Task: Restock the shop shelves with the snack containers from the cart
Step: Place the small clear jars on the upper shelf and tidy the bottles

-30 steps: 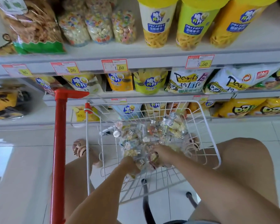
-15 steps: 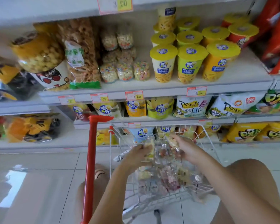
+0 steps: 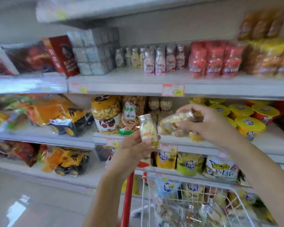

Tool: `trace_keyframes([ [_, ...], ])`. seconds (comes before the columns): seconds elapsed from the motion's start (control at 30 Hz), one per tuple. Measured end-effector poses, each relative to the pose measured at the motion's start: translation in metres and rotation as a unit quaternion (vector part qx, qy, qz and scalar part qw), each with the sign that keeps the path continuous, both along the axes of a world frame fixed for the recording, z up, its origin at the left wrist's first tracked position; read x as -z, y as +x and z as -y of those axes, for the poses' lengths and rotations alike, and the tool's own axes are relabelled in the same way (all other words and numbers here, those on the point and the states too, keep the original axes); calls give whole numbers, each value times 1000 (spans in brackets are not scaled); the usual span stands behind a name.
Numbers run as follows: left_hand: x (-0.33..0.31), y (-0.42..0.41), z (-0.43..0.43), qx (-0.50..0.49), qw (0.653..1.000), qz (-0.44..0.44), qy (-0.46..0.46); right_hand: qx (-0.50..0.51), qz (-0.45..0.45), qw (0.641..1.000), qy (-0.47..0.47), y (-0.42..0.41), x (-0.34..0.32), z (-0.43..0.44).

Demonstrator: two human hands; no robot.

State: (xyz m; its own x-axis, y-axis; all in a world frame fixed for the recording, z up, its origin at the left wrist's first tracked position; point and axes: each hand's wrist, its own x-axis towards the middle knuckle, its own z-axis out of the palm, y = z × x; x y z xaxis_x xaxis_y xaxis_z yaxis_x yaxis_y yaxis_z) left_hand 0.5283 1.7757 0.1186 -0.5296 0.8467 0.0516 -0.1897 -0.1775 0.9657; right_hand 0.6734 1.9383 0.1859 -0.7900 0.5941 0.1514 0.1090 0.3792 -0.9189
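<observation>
My left hand [image 3: 134, 148] grips a small clear snack bottle [image 3: 148, 130] with a silver cap and yellow-white pieces inside, held upright in front of the middle shelf. My right hand [image 3: 202, 122] holds another snack bottle [image 3: 175, 122] tipped on its side, cap to the right, a little higher and to the right. Similar bottles [image 3: 156, 60] stand in rows on the upper shelf [image 3: 131, 86]. The white wire cart [image 3: 193, 208] with a red handle [image 3: 127, 199] sits at the lower right and holds several more bottles.
A popcorn jar [image 3: 106, 114] and bagged snacks [image 3: 131, 112] stand on the middle shelf behind my hands. Yellow-lidded cups [image 3: 249, 122] fill its right side. Red bottles [image 3: 213, 60] and silver boxes [image 3: 93, 51] flank the bottle rows above. Toy trucks [image 3: 64, 115] lie to the left.
Both hands have risen from the cart, each with a bottle, up to middle-shelf height. The view has tilted upward, bringing the upper shelf with matching bottles into sight.
</observation>
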Motion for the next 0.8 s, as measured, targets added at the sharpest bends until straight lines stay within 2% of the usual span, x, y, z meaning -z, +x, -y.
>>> trace_keyframes([
  [0.23,-90,-78,-20,-121,980,-154,32,27,-81,969,230,-81,-87,-11],
  [0.3,-119,-100,-33,-166,964,-206,28,36,-95,951,292,-111,-113,-17],
  [0.4,-149,-141,-55,-224,928,-297,-35,35,-62,927,369,-160,-141,-31],
  [0.57,-160,-205,-93,-198,916,-320,-139,35,14,915,403,-236,-154,-65],
  [0.67,-157,-238,-116,-178,894,-345,-225,46,76,911,403,-267,-160,-84],
  [0.8,-149,-266,-147,-173,913,-298,-220,73,132,907,392,-302,-160,-103],
])
